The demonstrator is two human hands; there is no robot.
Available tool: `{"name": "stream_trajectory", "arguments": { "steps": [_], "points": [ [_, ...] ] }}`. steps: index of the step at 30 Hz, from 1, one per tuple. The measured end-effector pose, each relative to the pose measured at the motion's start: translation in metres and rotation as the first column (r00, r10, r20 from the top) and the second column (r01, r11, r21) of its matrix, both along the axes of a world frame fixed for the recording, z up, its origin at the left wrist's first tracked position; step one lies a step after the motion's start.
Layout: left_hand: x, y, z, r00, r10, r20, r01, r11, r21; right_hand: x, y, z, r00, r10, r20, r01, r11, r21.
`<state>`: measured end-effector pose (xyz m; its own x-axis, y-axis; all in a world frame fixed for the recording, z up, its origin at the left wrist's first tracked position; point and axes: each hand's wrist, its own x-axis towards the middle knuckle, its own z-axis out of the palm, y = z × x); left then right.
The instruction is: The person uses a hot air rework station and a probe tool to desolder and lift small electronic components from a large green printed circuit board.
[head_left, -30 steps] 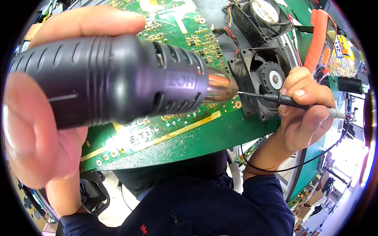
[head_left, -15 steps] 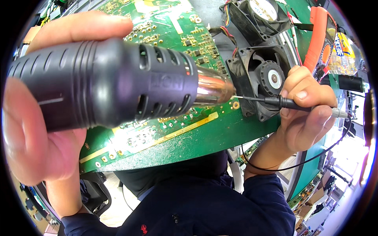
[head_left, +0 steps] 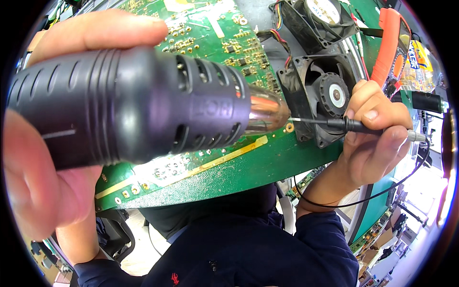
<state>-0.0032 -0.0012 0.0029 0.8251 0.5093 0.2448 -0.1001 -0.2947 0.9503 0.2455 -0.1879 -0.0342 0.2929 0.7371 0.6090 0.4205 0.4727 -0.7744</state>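
Observation:
My left hand [head_left: 43, 177] is wrapped round the thick black body of a hot air gun [head_left: 138, 105], which fills the left and middle of the view. Its metal nozzle [head_left: 268, 111] points right, above the green circuit board [head_left: 196, 171]. With bent fingers, my right hand [head_left: 377, 119] grips a black test probe [head_left: 356, 125] whose thin metal tip reaches left to the nozzle's mouth. Whether tip and nozzle touch, I cannot tell. A black cable trails from the probe's grey end past my right forearm. The gun hides much of the board.
Beyond my right hand stand a black cooling fan [head_left: 330, 93] and a second fan [head_left: 318, 21] with coloured wires. At the far right are an orange clamp meter [head_left: 385, 48] and a clear package with a yellow label [head_left: 417, 67]. The green mat's edge [head_left: 267, 167] curves near my body.
The hot air gun has shifted slightly right and looks a little larger. My right hand and the probe have moved slightly right too. Both grips stay the same.

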Motion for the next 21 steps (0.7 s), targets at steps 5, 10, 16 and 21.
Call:
{"name": "stream_trajectory", "arguments": {
  "steps": [5,10,16,21],
  "points": [
    [-0.002,-0.006,-0.002,0.997,0.075,0.013,-0.075,0.997,-0.032,-0.001,0.006,-0.007,0.999,0.049,-0.005,-0.049,0.999,0.021],
    [0.004,-0.006,0.002,0.999,0.053,0.013,-0.052,0.998,-0.044,0.002,-0.003,0.003,0.997,-0.059,-0.049,0.063,0.995,0.081],
    [0.011,-0.010,0.010,0.999,0.006,-0.044,-0.006,1.000,-0.012,-0.028,-0.024,0.005,0.916,-0.394,0.074,0.382,0.914,0.137],
    [0.010,-0.011,0.006,0.998,0.030,0.062,-0.024,0.995,-0.095,-0.062,-0.044,0.005,0.906,-0.360,0.221,0.373,0.928,-0.016]
  ]
}}
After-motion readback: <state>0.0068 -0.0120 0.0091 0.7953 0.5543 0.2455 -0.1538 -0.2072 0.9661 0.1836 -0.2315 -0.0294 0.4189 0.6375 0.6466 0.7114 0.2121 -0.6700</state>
